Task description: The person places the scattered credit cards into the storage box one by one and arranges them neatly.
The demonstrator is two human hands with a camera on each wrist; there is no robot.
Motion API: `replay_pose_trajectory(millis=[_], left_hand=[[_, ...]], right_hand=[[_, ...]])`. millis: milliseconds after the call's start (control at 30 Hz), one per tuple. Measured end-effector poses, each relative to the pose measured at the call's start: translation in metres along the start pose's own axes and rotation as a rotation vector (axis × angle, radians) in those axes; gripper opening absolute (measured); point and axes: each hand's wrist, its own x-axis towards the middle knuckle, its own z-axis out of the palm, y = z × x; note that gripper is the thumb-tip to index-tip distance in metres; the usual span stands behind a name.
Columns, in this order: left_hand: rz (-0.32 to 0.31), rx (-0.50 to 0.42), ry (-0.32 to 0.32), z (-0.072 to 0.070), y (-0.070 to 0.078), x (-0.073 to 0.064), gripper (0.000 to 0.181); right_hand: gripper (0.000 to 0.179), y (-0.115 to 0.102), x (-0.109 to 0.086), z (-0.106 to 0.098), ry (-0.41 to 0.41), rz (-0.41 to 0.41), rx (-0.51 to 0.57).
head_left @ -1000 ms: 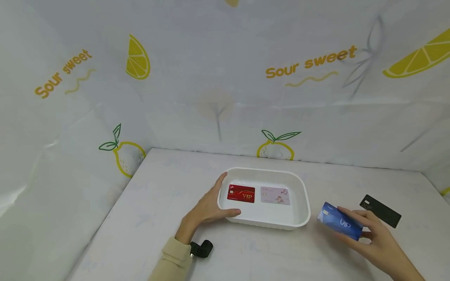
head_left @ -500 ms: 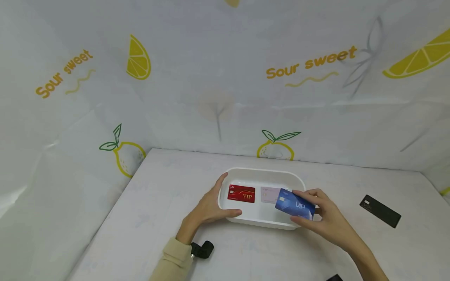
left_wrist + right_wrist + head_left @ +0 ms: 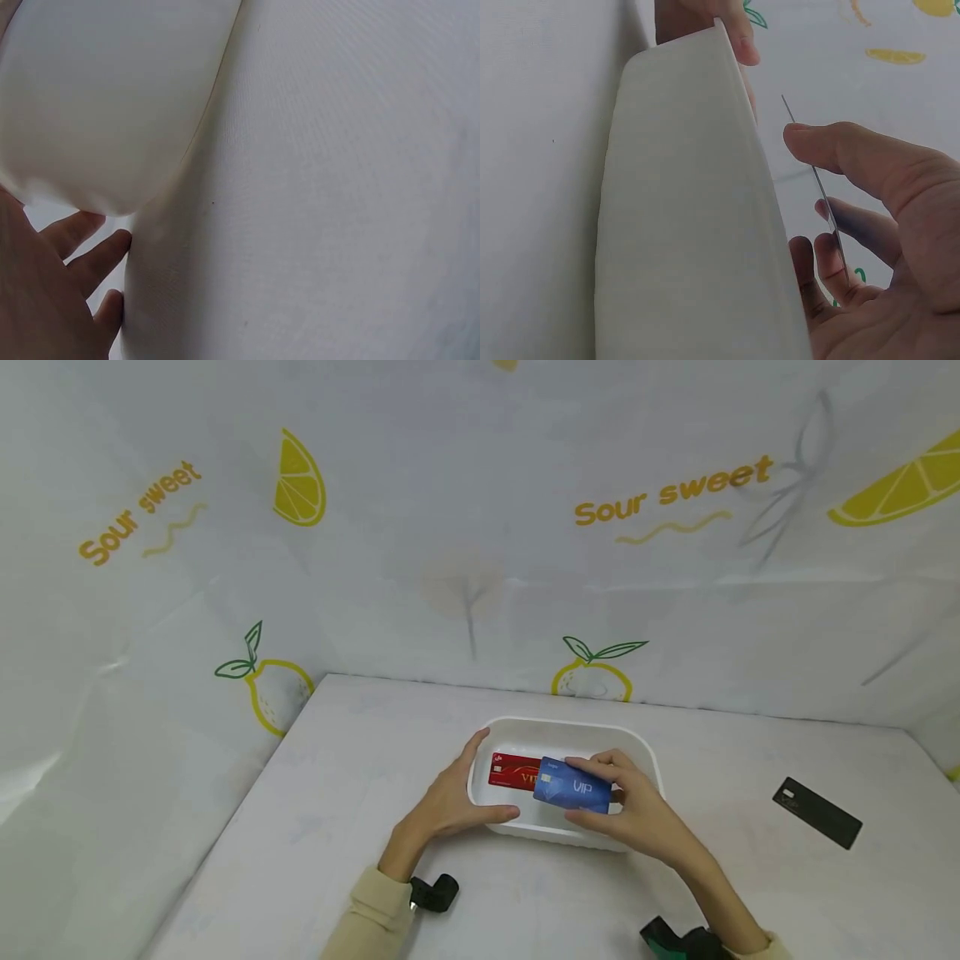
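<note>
My left hand [image 3: 450, 797] holds the left end of a white plastic tray [image 3: 577, 722], its thumb over the near rim. In the left wrist view, fingers [image 3: 101, 259] of that hand lie by the tray's outer wall. My right hand [image 3: 645, 814] pinches a blue VIP card [image 3: 562, 785] over the tray, between thumb and fingers on its long edges. Seen edge-on in the right wrist view, the blue card [image 3: 831, 217] stands above rim level. A red VIP card [image 3: 510, 771] lies inside the tray, partly covered by the blue one. The pink card is hidden behind the blue card and hand.
A black card [image 3: 817, 812] lies on the white table [image 3: 360, 735] to the right of the tray. Behind the table hangs a white sheet [image 3: 420, 527] with lemon prints. Black devices are strapped on both wrists.
My right hand has carried the blue card leftward from beside the black card to above the tray, now covering the pink card. My left hand has stayed at the tray's left end.
</note>
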Motion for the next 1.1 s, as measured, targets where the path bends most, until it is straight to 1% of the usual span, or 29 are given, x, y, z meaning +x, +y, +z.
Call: replay_pose_trajectory(millis=[133,300,467,600,833,933,1100], left_hand=[[-0.002,0.004,-0.001,0.000,0.000,0.000,0.114],[-0.005,0.012,0.001,-0.001,0.000,0.000,0.114],[-0.004,0.027,0.005,-0.001,0.000,0.000,0.114],[0.004,0.028,0.003,-0.001,0.001,0.000,0.115],[0.015,0.034,0.002,-0.001,0.000,0.001,0.115],[0.014,0.031,0.001,-0.001,0.000,0.000,0.115],[0.003,0.025,-0.002,-0.001,0.000,-0.001,0.115]], right_hand=[[0.057,0.001,0.007,0.010,-0.001,-0.014,-0.004],[0.059,0.003,0.015,0.020,-0.016,0.014,-0.019],[0.059,0.003,0.020,0.026,-0.045,0.035,-0.022],[0.059,0.004,0.025,0.030,-0.065,0.027,-0.029],[0.060,0.002,0.031,0.036,-0.101,0.017,0.001],[0.059,0.001,0.032,0.038,-0.126,0.018,-0.025],[0.058,0.001,0.033,0.040,-0.178,0.041,-0.117]])
